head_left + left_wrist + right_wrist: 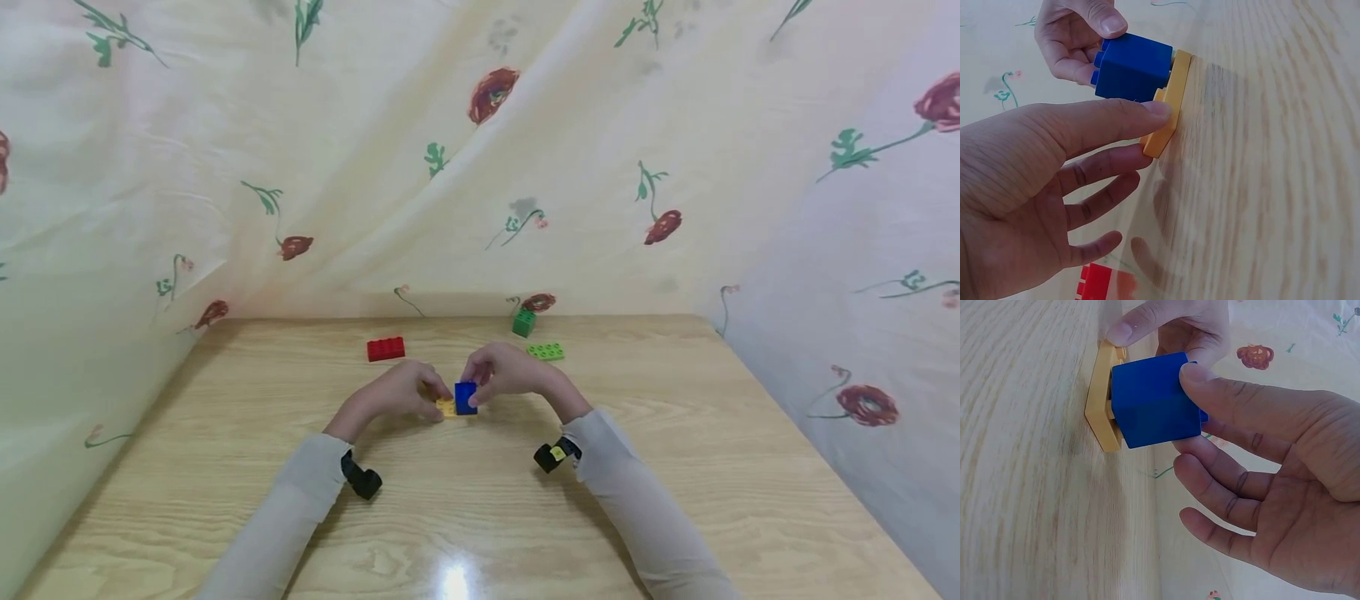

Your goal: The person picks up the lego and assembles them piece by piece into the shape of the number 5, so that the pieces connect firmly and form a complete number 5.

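A thin yellow toy brick (1175, 94) lies low on the table, its left end pinched between the thumb and forefinger of my left hand (405, 390). My right hand (507, 372) holds a tall blue toy brick (466, 398) with thumb and fingers near its studded top. The blue brick stands over the right part of the yellow one; in the right wrist view its lower edge sits slightly tilted on the yellow studs, with a narrow gap showing. The other fingers of both hands are spread loosely.
Behind my left hand lies a red brick (386, 349). A flat light-green brick (545, 352) and a dark green brick (524, 322) lie behind my right hand. A flowered cloth (360, 167) hangs along the back edge of the wooden table (465, 517).
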